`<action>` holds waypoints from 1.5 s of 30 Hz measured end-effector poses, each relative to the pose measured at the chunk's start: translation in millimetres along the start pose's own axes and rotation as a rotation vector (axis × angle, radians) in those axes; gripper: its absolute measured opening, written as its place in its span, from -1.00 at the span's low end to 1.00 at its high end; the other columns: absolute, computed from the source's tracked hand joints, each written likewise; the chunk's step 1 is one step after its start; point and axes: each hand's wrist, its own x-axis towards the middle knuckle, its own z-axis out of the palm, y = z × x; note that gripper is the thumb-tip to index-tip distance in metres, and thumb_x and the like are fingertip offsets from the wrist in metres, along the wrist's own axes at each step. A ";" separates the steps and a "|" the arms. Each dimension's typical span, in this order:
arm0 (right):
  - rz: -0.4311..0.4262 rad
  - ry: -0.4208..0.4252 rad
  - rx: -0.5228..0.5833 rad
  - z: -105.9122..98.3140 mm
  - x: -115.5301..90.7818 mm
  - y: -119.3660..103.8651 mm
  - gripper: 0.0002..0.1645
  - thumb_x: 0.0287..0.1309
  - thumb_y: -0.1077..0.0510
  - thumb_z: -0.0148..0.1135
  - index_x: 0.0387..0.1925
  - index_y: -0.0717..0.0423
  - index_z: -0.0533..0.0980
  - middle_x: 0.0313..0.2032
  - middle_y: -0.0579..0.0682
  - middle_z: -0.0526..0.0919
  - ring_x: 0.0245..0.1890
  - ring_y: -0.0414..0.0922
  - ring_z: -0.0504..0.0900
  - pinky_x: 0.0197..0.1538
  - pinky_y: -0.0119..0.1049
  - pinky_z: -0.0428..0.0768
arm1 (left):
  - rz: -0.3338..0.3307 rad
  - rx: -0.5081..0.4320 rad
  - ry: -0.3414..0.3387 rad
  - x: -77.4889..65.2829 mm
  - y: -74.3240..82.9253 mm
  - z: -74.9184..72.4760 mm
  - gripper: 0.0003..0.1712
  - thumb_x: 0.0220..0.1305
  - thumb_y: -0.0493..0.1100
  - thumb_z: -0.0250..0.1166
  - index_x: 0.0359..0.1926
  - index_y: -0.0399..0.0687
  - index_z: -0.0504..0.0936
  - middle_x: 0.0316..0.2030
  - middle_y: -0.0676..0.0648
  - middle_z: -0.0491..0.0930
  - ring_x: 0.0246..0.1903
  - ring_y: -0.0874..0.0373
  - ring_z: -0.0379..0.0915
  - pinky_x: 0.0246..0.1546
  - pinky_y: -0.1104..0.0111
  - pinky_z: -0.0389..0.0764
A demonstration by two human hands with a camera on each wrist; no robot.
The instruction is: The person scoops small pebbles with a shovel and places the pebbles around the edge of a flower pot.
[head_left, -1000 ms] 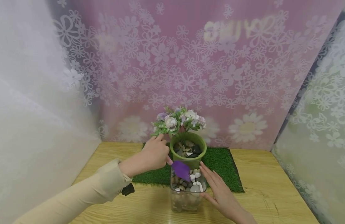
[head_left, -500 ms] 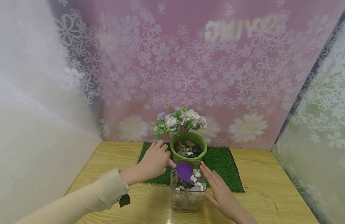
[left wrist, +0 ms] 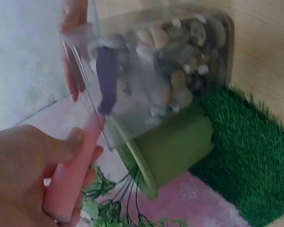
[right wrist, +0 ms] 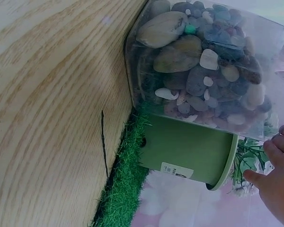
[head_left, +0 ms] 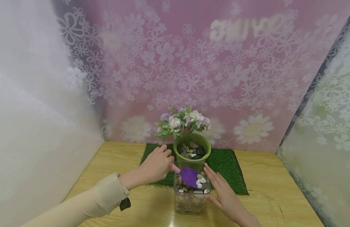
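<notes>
My left hand (head_left: 158,164) grips the pink handle (left wrist: 68,182) of a small shovel, whose purple blade (head_left: 189,177) lies tilted among pebbles inside a clear plastic container (head_left: 189,206). White pebbles (head_left: 201,181) sit at the blade's right edge; whether any rest on it I cannot tell. My right hand (head_left: 224,197), fingers fairly straight, touches the container's right side near the rim. Through the wall in the right wrist view, mixed stones (right wrist: 177,54) fill much of the container.
Right behind the container stands a green pot (head_left: 207,154) with stones and flowers (head_left: 175,123), on a green grass mat (head_left: 227,170). Wood tabletop (head_left: 271,189) surrounds them. Floral curtains (head_left: 192,63) hang behind and at both sides.
My left hand has moved a little to the right and nearer, carrying the shovel blade across the pebbles towards the white ones. My right hand stays against the container.
</notes>
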 end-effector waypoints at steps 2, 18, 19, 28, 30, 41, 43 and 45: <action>-0.004 0.006 -0.001 1.1 -0.2 0.6 0.05 0.26 0.05 0.36 0.60 0.10 0.01 0.58 0.09 0.04 0.53 -0.06 0.13 0.48 -0.53 -0.29 | 0.034 -0.009 0.009 0.5 -4.2 1.3 -0.84 0.34 -0.02 0.37 -0.33 0.04 0.74 -0.41 0.05 0.51 -0.35 0.13 0.06 -0.31 0.33 0.14; 0.010 -0.002 -0.017 -0.3 -0.3 0.4 0.03 0.28 0.03 0.35 0.60 0.08 0.01 0.58 0.08 0.05 0.51 -0.04 0.18 0.48 -0.48 -0.24 | -0.051 -0.182 -0.015 -0.4 -11.0 0.1 -0.89 0.29 -0.06 0.42 -0.27 0.03 0.75 -0.42 0.08 0.44 -0.35 0.14 0.08 -0.26 0.31 0.19; 0.010 -0.001 -0.015 -0.8 0.0 -0.2 0.03 0.28 0.03 0.35 0.60 0.10 0.02 0.58 0.09 0.05 0.51 -0.04 0.17 0.49 -0.48 -0.24 | -0.050 -0.177 -0.026 0.0 -9.9 -1.1 -0.89 0.31 -0.06 0.40 -0.27 0.02 0.74 -0.43 0.08 0.42 -0.34 0.13 0.07 -0.26 0.31 0.18; 0.000 -0.001 -0.041 -3.2 0.4 -2.4 0.02 0.30 0.00 0.33 0.60 0.08 0.01 0.58 0.08 0.05 0.52 -0.06 0.16 0.50 -0.48 -0.26 | -0.081 -0.228 -0.113 -0.8 -2.1 -4.0 -0.91 0.32 -0.12 0.39 -0.31 -0.01 0.76 -0.49 0.09 0.37 -0.37 0.13 0.03 -0.29 0.32 0.13; -0.001 -0.001 -0.038 -3.7 0.2 -2.9 0.01 0.31 0.00 0.32 0.60 0.09 0.01 0.58 0.09 0.05 0.52 -0.06 0.16 0.49 -0.50 -0.27 | -0.090 -0.248 -0.122 -2.0 0.4 -5.9 -0.92 0.31 -0.15 0.39 -0.32 -0.01 0.76 -0.49 0.10 0.39 -0.38 0.14 0.03 -0.30 0.33 0.13; -0.001 0.006 -0.025 -6.5 0.3 -5.5 -0.01 0.30 0.01 0.33 0.58 0.15 0.05 0.57 0.09 0.06 0.53 -0.10 0.14 0.48 -0.53 -0.28 | -0.140 -0.284 -0.119 -6.9 3.7 -5.2 -0.96 0.26 -0.16 0.42 -0.32 -0.01 0.76 -0.45 0.09 0.48 -0.39 0.16 0.07 -0.30 0.34 0.16; -0.003 0.004 -0.028 -6.0 0.7 -5.1 -0.01 0.29 0.01 0.33 0.58 0.16 0.06 0.57 0.09 0.06 0.52 -0.09 0.15 0.48 -0.53 -0.28 | -0.158 -0.302 -0.116 -10.4 -0.2 -5.2 -0.90 0.28 -0.08 0.43 -0.30 0.01 0.76 -0.44 0.10 0.49 -0.39 0.16 0.08 -0.30 0.33 0.18; -0.001 0.001 -0.030 -5.6 1.0 -4.9 -0.01 0.29 0.01 0.34 0.58 0.17 0.06 0.58 0.08 0.06 0.52 -0.09 0.15 0.48 -0.54 -0.29 | -0.176 -0.332 -0.110 -15.3 -4.7 -5.6 -0.88 0.28 -0.05 0.43 -0.29 0.02 0.75 -0.43 0.12 0.49 -0.38 0.17 0.09 -0.29 0.32 0.18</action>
